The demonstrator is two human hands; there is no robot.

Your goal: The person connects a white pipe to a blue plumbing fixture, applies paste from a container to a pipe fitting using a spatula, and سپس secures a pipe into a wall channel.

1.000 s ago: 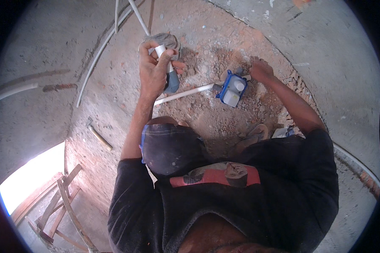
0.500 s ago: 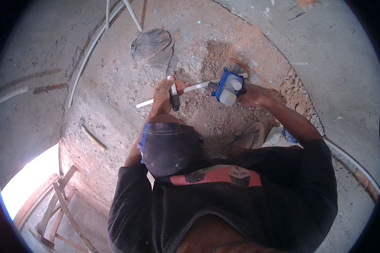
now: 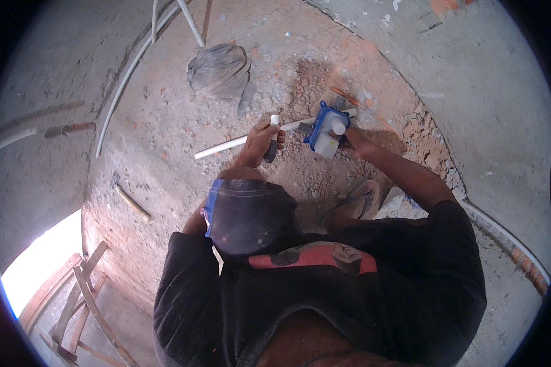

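Observation:
My left hand (image 3: 260, 144) is closed around a short white pipe piece (image 3: 275, 119) with a dark fitting (image 3: 270, 153) at its near end. Its fingers wrap the middle of the piece. To the right, a blue-framed plastic valve box (image 3: 327, 137) is gripped at its right side by my right hand (image 3: 357, 142). The box has a pale cover, a round white knob and dark stubs at its sides. A long white pipe (image 3: 219, 148) lies slantwise on the rubble beyond my hands and runs behind the box. I cannot tell whether it is joined to the box.
A grey cloth bundle (image 3: 220, 70) lies on the rubble-strewn floor farther off. A hammer (image 3: 131, 200) lies at left, and a wooden frame (image 3: 82, 306) stands at lower left. White conduit (image 3: 127, 79) runs along the left wall's foot. Broken masonry (image 3: 431, 137) lines the right wall's foot.
My left hand has moved right and slightly nearer me with the short pipe piece, closer to the valve box. The box has shifted a little left in my right hand.

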